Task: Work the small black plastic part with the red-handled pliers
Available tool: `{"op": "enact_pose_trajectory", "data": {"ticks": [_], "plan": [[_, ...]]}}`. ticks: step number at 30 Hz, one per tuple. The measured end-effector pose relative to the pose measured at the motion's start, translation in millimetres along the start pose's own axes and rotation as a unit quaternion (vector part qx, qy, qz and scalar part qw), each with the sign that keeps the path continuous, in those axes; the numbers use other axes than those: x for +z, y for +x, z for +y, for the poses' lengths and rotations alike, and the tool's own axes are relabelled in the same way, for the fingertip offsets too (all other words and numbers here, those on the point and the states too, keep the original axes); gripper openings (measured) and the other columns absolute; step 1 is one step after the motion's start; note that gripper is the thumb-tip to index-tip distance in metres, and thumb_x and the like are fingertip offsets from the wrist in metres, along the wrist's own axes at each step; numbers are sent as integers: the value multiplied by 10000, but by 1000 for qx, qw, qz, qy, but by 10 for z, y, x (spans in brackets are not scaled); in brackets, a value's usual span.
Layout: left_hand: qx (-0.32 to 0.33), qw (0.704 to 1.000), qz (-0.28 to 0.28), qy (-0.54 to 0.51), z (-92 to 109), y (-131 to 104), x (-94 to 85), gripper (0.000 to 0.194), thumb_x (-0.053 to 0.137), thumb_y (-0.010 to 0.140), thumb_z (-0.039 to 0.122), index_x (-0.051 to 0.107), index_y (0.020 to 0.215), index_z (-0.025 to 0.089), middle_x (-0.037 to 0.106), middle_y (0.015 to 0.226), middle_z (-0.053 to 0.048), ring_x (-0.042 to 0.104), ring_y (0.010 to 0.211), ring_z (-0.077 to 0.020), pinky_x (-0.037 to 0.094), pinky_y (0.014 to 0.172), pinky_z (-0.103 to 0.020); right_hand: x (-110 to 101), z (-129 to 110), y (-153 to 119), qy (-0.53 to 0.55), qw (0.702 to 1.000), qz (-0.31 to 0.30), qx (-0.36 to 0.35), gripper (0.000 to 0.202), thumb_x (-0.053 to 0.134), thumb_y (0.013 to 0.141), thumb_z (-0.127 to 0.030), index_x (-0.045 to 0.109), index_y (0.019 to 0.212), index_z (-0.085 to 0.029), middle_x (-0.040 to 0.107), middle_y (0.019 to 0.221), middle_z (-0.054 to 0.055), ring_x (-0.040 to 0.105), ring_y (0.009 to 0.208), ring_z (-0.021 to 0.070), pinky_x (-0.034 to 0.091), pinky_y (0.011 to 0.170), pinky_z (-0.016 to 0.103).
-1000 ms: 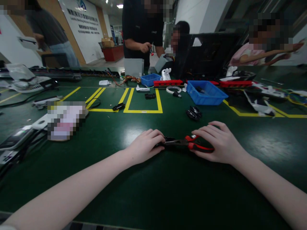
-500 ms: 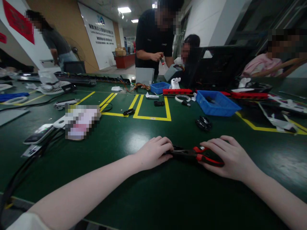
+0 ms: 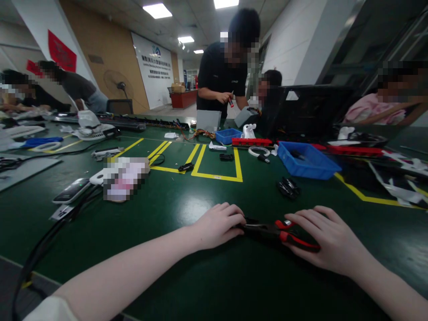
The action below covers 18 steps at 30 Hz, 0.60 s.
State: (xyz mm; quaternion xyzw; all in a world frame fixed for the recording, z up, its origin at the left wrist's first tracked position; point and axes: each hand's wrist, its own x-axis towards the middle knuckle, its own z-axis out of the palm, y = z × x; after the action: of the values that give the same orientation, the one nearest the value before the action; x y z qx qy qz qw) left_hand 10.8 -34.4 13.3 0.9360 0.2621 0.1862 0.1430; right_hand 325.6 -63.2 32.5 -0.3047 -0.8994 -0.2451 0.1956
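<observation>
My right hand (image 3: 329, 243) is closed round the red-and-black handles of a pair of pliers (image 3: 272, 230), which lie low over the green table with the jaws pointing left. My left hand (image 3: 222, 226) pinches at the jaw end, its thumb and fingertips pressed together. A small black piece (image 3: 251, 220) shows beside the jaws at those fingertips. Its kind is hard to make out, and the fingers cover part of it. Beyond the pliers, a bundled black cable (image 3: 288, 188) rests on the table.
A blue bin (image 3: 309, 167) stands behind the cable bundle, with a smaller blue bin (image 3: 228, 135) farther back. Yellow tape (image 3: 217, 178) marks the green table (image 3: 200, 285). A blurred phone (image 3: 123, 183) and black cables lie left. Across the table a person (image 3: 222, 73) holds a screwdriver (image 3: 231, 100).
The view has tilted up, so the table and both hands appear lower and slightly right. Both hands keep the same hold at the pliers.
</observation>
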Motion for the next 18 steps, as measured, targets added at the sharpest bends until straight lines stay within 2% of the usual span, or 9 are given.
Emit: {"op": "enact_pose_trajectory", "data": {"ticks": [10, 18], "plan": [[-12, 1000, -6, 15, 47, 8, -23, 180, 557, 981, 268, 592, 1135, 181, 624, 1230, -58, 569, 1097, -209, 491, 913, -345, 155, -4, -94, 17, 999, 12, 32, 446, 632, 850, -396, 592, 1233, -172, 704, 1060, 105, 650, 915, 240, 427, 856, 418], [-15, 1000, -6, -14, 46, 13, -13, 143, 577, 964, 274, 596, 1082, 196, 625, 1204, -52, 577, 1089, -210, 475, 944, -347, 78, -83, -38, 21, 998, 31, 49, 383, 621, 856, -373, 627, 1176, -163, 710, 1033, 104, 648, 922, 233, 396, 892, 414]]}}
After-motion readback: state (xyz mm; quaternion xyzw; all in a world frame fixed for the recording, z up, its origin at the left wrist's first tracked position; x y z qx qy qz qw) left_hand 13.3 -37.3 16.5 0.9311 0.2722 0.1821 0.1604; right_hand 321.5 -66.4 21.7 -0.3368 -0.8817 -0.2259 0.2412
